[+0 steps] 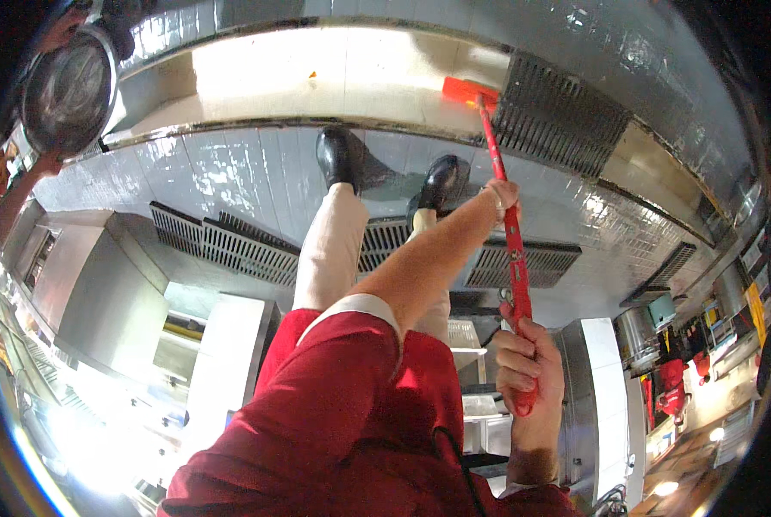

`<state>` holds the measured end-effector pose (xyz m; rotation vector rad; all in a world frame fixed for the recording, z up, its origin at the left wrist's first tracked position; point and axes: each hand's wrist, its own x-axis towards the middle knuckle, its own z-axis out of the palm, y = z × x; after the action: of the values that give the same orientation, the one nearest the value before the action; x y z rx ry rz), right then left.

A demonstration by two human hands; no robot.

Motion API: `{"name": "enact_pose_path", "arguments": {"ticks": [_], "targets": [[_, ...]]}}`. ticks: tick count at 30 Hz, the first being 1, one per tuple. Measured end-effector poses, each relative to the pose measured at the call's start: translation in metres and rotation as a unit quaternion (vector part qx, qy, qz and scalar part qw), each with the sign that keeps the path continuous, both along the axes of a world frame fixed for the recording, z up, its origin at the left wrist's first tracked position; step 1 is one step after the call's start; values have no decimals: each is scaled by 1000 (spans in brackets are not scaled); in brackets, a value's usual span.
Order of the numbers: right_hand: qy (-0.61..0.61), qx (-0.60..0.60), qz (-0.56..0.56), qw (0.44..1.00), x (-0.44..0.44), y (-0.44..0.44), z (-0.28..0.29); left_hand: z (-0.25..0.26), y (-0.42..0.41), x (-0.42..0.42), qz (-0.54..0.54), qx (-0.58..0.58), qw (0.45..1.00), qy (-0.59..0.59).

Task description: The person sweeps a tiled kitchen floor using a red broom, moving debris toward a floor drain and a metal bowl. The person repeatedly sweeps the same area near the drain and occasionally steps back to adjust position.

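Both my hands are closed around a red long-handled floor tool (516, 258). My left hand (505, 192) grips it partway down the shaft, with that arm stretched across my body. My right hand (527, 368) holds the upper end. The tool's flat red head (469, 92), a brush or squeegee that I cannot tell apart, lies at the pale floor drain channel (269, 71), beside a dark slotted grate (560, 113). A small orange scrap (312, 75) lies in the channel. My black shoes (339, 155) stand on the wet grey tiles on the near side.
Several loose slotted grates (250, 249) lie on the floor around my legs. At the left, another person's hands hold a large round metal pot (69, 94) over the floor. Steel equipment (111, 278) stands at the left. People in red (673, 388) appear far right.
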<state>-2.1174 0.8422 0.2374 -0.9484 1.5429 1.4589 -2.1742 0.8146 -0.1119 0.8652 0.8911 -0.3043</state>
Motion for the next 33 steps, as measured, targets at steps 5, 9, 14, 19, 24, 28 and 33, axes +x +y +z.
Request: {"name": "enact_pose_path", "arguments": {"ticks": [5, 9, 14, 19, 24, 28, 33], "targets": [[76, -31, 80, 993, -23, 0, 27, 69, 13, -57, 458, -341, 807, 151], [156, 28, 116, 981, -43, -10, 58, 104, 11, -121, 318, -270, 865, 279], [33, -1, -15, 999, -58, -7, 65, 96, 17, -72, 319, -342, 864, 186], [-17, -15, 110, 994, -78, -3, 69, 102, -1, -47, 420, -468, 771, 99], [68, 15, 172, 983, -99, -11, 70, 121, 2, -122, 443, -359, 813, 117], [177, 63, 39, 981, -110, -5, 40, 104, 51, -202, 372, -217, 867, 251], [208, 120, -29, 970, -105, -5, 41, 72, 59, -213, 417, -339, 801, 265]]}}
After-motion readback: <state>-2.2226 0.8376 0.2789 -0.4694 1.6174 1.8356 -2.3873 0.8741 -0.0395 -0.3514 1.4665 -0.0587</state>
